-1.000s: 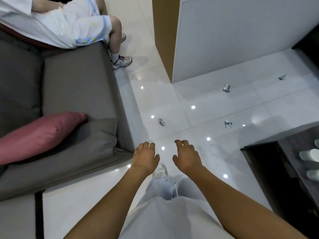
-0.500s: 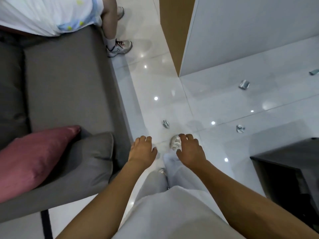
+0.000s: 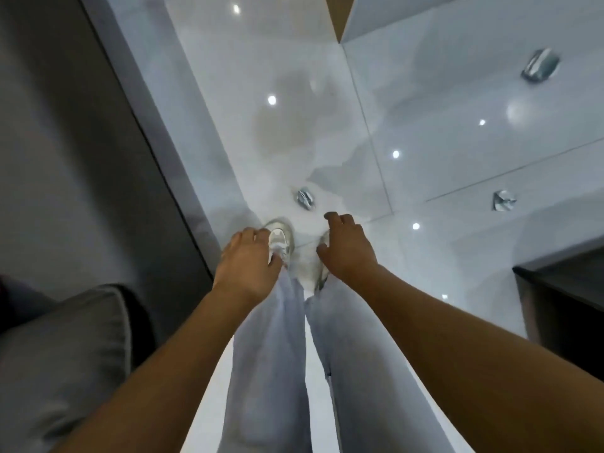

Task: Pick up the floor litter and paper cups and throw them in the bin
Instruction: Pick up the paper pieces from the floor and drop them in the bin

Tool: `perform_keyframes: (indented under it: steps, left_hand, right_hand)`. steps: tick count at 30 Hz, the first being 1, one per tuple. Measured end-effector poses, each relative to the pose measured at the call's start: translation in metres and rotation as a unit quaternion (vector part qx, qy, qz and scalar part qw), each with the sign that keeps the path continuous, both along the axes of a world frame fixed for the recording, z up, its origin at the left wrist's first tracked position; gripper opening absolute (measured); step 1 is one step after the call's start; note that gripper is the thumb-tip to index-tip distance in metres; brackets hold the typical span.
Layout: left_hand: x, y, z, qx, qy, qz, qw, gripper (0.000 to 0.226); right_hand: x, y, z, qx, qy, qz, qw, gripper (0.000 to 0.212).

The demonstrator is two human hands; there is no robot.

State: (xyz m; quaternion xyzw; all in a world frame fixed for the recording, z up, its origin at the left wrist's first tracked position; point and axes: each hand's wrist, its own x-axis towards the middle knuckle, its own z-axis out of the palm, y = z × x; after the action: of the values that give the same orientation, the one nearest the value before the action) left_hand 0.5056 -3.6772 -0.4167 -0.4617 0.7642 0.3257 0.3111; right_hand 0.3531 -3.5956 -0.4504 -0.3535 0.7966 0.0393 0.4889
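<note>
grey sofa (image 3: 81,191) at left. left hand (image 3: 248,263) hangs with loose fingers, holding nothing. right hand (image 3: 348,246) likewise, near the closest litter scrap (image 3: 305,197) on the floor (image 3: 228,93); two more scraps (image 3: 504,200) (image 3: 539,65) lie further right.

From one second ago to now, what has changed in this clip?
The person has stepped forward and tipped the view down. The nearest foil scrap now lies just ahead of the right hand. The seated person and pink cushion have left the view. Both hands, left hand included, remain empty with loosely curled fingers. All three scraps, including and, lie untouched on the floor.
</note>
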Motion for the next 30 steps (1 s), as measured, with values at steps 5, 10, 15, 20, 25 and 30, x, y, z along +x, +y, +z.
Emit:
perform_keyframes:
  steps: [5,10,15,20,25,30]
  left_hand:
    - [0.007,-0.015,-0.125,0.007,0.003,-0.033,0.999,0.047]
    - [0.001,-0.023,-0.225,0.003,0.037,-0.033,0.999,0.046]
    - [-0.006,-0.029,-0.291,0.009,0.054,-0.033,0.998,0.044]
    - [-0.008,-0.026,-0.323,0.024,0.091,-0.026,0.995,0.043]
    - [-0.011,-0.027,-0.326,0.022,0.084,-0.043,0.995,0.047]
    - [-0.02,-0.026,-0.284,0.013,0.074,-0.105,0.992,0.067]
  right_hand:
    - [0.014,-0.012,-0.146,0.019,-0.011,-0.029,0.999,0.057]
    - [0.021,-0.008,-0.262,0.01,0.013,-0.083,0.996,0.061]
    - [0.026,-0.011,-0.336,-0.031,0.039,-0.137,0.989,0.063]
    - [0.036,-0.017,-0.372,-0.058,0.04,-0.155,0.985,0.047]
    - [0.034,-0.015,-0.364,-0.079,-0.014,-0.139,0.987,0.039]
    - [0.031,-0.011,-0.303,-0.085,-0.052,-0.15,0.984,0.038]
